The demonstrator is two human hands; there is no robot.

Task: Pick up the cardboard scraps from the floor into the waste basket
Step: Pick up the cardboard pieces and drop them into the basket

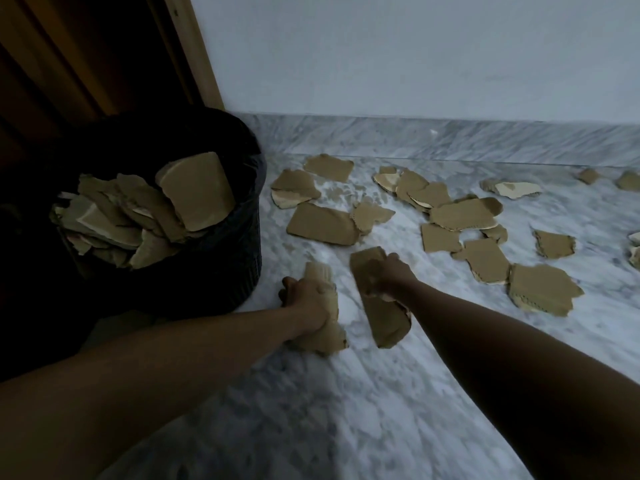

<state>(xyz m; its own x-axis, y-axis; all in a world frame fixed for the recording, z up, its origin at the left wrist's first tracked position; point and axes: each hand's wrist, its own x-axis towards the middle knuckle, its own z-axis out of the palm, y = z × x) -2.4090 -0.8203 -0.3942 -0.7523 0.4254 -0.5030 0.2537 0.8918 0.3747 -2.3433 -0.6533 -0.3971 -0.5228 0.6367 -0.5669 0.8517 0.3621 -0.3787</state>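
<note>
Your black waste basket stands at the left, against the dark wooden door, and it is already heaped with torn cardboard; 1 large folded piece sticks up above the rim on the far side, leaning on the pile.

Your left hand is clenched around a rolled or bunched cardboard scrap, just beside the basket's lower right wall. The piece pokes out above and below your fist, and its lower end looks to be touching the marble floor. Your right hand is close by, to the right, gripping a long brown scrap near its upper end; this scrap runs down past your wrist, and its lower end lies on or just over the floor. The 2 hands are near each other but apart.

The rest of the cardboard scraps lie scattered flat on the floor beyond and to the right of your hands, spread from near the basket along the marble skirting under the pale wall. The nearest loose one is just beyond your right hand. Several overlap, and some show a lighter underside.
</note>
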